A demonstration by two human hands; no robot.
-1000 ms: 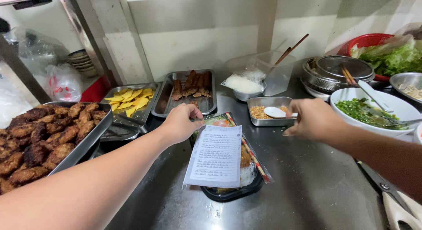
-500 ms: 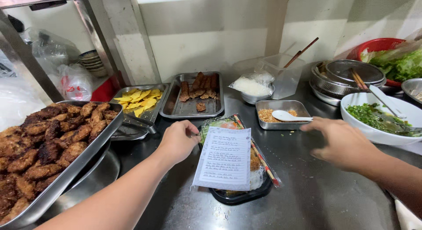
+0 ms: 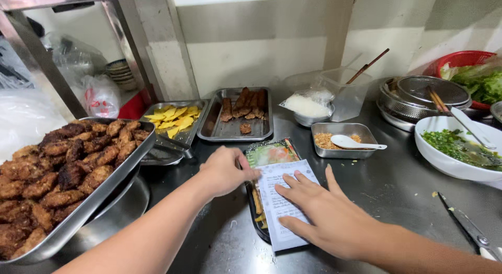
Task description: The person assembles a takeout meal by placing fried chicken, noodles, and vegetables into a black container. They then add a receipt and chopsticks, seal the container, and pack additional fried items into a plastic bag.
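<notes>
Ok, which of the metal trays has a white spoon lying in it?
The small steel tray of crumbly brown topping, just right of the long tray of dark strips; a white spoon lies across it. The other trays hold only food.

Both bare forearms reach forward into view from the lower edge, the left from the lower left, the right from the lower right. The left hand [image 3: 225, 172] is turned palm down with its knuckles up, fingers [image 3: 250, 173] curled inward and pinched together at the tips. The right hand [image 3: 321, 214] lies flat, palm down, wrist straight, its fingers [image 3: 300, 179] spread wide and pointing toward the left hand, thumb stretched out along the near side.
</notes>
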